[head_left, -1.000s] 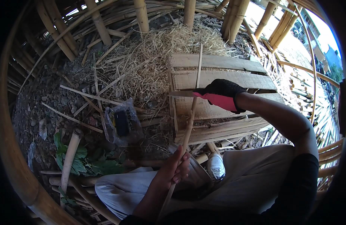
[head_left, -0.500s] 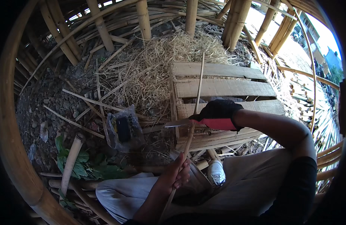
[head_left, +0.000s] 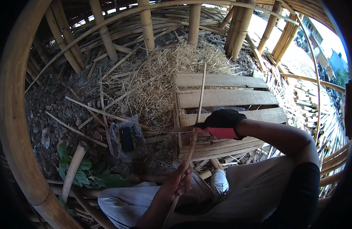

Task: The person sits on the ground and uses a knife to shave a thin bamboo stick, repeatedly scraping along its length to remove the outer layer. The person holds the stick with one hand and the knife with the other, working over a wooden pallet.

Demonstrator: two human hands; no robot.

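Observation:
A long, thin bamboo strip [head_left: 191,149] slants up from my lap, its far end over a slatted wooden crate [head_left: 225,98]. Wrapped round its lower part is my bare left hand [head_left: 178,184], fingers closed. My right hand [head_left: 221,125], in a black and red glove, is closed on a knife whose handle it hides. The blade [head_left: 179,130] points left and lies across the strip, above my left hand. Whether the edge bites into the bamboo cannot be made out.
A dark phone-like object [head_left: 126,138] lies in a clear plastic bag on the stony ground. Dry shavings [head_left: 153,84] are heaped behind the crate. Cut bamboo pieces [head_left: 73,166] and green leaves [head_left: 82,176] lie at left. Bamboo posts [head_left: 146,26] stand at the back.
The view has tilted slightly, so the crate and background sit lower in the picture. The knife blade has turned a little and shows less glare. Both hands keep their grip.

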